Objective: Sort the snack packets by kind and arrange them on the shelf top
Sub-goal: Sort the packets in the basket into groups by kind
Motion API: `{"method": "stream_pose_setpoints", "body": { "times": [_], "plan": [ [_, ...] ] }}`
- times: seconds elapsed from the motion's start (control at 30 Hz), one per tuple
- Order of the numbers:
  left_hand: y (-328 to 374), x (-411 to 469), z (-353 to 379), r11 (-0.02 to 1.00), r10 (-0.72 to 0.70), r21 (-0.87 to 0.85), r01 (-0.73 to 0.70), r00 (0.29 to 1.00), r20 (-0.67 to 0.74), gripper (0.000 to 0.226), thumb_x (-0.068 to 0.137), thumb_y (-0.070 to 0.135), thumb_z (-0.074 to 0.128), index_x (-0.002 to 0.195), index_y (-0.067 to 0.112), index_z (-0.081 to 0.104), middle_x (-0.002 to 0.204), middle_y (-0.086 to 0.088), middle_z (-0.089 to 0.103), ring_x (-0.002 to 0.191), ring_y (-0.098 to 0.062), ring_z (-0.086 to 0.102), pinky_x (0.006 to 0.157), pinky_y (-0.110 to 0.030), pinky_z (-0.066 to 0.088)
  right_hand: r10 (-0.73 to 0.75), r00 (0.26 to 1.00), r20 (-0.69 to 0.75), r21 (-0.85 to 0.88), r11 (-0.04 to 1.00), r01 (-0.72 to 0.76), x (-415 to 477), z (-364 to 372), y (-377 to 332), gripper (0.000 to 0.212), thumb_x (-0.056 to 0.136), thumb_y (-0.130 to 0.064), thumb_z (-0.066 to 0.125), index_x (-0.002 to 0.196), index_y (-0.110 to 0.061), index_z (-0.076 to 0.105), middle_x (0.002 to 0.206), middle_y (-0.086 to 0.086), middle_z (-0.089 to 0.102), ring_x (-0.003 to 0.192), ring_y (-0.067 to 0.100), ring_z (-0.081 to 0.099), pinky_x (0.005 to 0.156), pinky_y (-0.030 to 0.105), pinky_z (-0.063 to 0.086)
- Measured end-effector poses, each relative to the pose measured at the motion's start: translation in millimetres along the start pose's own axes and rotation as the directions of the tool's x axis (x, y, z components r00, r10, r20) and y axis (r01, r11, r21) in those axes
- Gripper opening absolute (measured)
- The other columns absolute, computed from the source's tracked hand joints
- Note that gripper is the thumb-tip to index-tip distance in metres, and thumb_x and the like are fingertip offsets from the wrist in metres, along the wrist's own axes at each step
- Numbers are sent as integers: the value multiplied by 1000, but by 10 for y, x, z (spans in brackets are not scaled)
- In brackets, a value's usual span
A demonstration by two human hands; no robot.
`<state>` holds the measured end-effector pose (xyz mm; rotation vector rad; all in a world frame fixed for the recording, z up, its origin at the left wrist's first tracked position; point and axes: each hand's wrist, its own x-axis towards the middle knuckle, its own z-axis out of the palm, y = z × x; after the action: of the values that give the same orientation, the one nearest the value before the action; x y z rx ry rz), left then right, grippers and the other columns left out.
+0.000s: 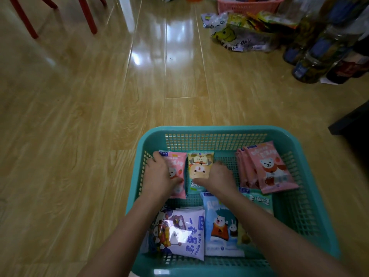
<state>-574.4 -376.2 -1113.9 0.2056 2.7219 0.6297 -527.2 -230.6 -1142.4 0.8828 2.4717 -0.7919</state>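
A teal mesh basket [311, 222] on the wooden floor holds several packets. My left hand [159, 174] grips a pink packet [176, 166] at the basket's far left. My right hand [217, 176] holds a teal-and-yellow bear packet [199, 166] beside it. A stack of pink bear packets [267, 168] leans at the far right. Nearer me lie a lavender wipes packet [185, 230], a light blue bear packet [219, 226] and a green packet [259, 200], partly hidden under my right forearm.
A clear bag of mixed snacks [239, 35] and a pink basket [249, 5] sit on the floor at the far right. Jars and bottles [319, 52] stand along the right. A dark furniture edge [351, 122] juts in. Red chair legs [87, 17] stand far left.
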Motion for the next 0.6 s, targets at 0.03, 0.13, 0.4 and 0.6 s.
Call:
{"method": "stream_pose_setpoints", "body": {
  "times": [0.03, 0.13, 0.4, 0.6],
  "plan": [
    [0, -6, -2, 1000, -4, -26, 4, 1000, 1, 74, 65, 25, 83, 117, 3, 35, 120, -17, 50, 112, -31, 47, 92, -36, 41, -3, 1000, 14, -6, 1000, 3, 7, 3, 0, 79, 71, -50, 74, 124, -1, 44, 123, 15, 55, 110, 30, 56, 77, 31, 46],
    [5, -14, -18, 994, -25, -105, 27, 1000, 18, 65, 65, 23, 84, 106, 7, 36, 112, -14, 54, 103, -29, 53, 84, -36, 44, -11, 1000, 20, 5, 1000, 10, 18, -12, -21, 73, 74, -50, 70, 125, -4, 44, 123, 13, 55, 109, 30, 56, 79, 33, 45],
    [-100, -138, -91, 880, -99, -463, 106, 994, 39, 50, 74, 21, 77, 100, 10, 36, 105, -11, 60, 90, -33, 64, 72, -50, 56, -132, 988, -75, 177, 974, 143, -152, -718, -49, 37, 72, -23, 74, 98, -21, 48, 95, -1, 57, 81, 17, 58, 61, 29, 45],
    [-112, -314, -245, 660, -165, -731, 173, 983, 83, 40, 80, 11, 70, 106, 13, 39, 97, -2, 59, 82, -21, 65, 62, -36, 57, -154, 982, -107, 472, 862, 187, -386, -1203, 219, 42, 62, -17, 78, 96, -25, 55, 90, -2, 61, 76, 14, 60, 63, 27, 53]
  ]
}}
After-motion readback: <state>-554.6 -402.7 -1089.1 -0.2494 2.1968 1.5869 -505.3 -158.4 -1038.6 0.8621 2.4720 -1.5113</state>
